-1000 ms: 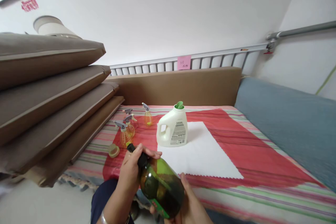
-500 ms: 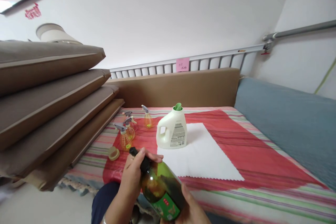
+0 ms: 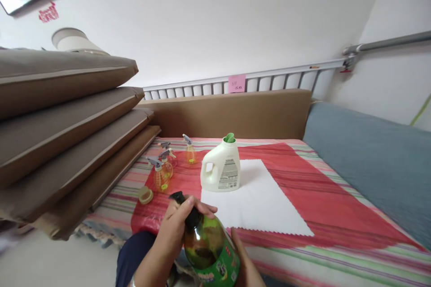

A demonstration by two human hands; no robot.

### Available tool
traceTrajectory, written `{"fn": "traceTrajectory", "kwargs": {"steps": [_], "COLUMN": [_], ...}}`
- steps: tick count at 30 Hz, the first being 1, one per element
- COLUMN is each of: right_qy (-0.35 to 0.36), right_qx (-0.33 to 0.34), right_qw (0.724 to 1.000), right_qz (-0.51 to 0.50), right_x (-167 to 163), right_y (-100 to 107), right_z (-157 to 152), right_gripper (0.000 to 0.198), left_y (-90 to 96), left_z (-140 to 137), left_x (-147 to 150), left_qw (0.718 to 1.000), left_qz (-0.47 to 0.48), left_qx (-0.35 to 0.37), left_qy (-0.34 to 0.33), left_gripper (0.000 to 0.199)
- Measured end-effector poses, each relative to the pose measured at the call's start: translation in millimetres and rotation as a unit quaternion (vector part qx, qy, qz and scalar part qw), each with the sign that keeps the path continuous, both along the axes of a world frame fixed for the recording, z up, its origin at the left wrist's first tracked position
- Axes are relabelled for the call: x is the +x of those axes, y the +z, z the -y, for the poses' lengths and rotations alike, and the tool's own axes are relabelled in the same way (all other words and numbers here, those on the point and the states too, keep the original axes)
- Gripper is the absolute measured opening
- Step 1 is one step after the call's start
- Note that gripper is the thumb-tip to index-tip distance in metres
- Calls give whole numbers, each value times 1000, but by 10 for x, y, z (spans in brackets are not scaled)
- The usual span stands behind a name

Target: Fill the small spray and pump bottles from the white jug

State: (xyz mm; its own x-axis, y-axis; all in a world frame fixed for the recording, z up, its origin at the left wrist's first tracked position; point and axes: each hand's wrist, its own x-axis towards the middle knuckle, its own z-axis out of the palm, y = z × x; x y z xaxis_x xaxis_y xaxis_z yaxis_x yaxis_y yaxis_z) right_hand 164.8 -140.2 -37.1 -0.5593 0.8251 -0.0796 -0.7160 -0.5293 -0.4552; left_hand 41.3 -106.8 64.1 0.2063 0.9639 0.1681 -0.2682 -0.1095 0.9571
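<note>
Between both hands is a green pump bottle point(image 3: 205, 242) with a black pump head and a green label, tilted with its top toward the upper left. My left hand point(image 3: 180, 222) is closed around the black pump collar. Around the lower right side of the bottle, my right hand point(image 3: 247, 262) is wrapped, its fingers partly hidden. Beyond the bottle, a white detergent jug point(image 3: 220, 166) with its mouth uncapped and a green spout stands upright on a white cloth point(image 3: 262, 206). A round pale lid point(image 3: 145, 195) lies to the left.
Several small spray bottles point(image 3: 161, 177) stand on the red sheet point(image 3: 286, 175) at left. Stacked brown cushions point(image 3: 67, 112) rise on the left, a long brown cushion point(image 3: 229, 114) lines the back, and a blue-grey cushion point(image 3: 367, 152) borders the right.
The pump bottle has turned in my hands, so more of its green label shows, and it stands a little more upright. The jug and spray bottles have stayed in place.
</note>
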Motion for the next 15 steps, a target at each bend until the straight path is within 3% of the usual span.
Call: {"fn": "traceTrajectory", "kwargs": {"steps": [7,11,15], "right_qy": [24,-11,-14], "right_qx": [29,24,77], "right_qw": [999,1000,997], "right_qz": [0,3,21], "right_x": [-7,-38,-46], "right_y": [19,30,-78], "right_z": [12,40,-23], "right_gripper": [85,71,68], "left_y": [9,35,83], "left_z": [13,48,76], "left_x": [-16,-44,-83], "left_qw": [999,997,993], "left_qz": [18,24,31], "left_qx": [18,32,45], "left_qy": [-41,-71,-102], "left_gripper": [34,33,31]}}
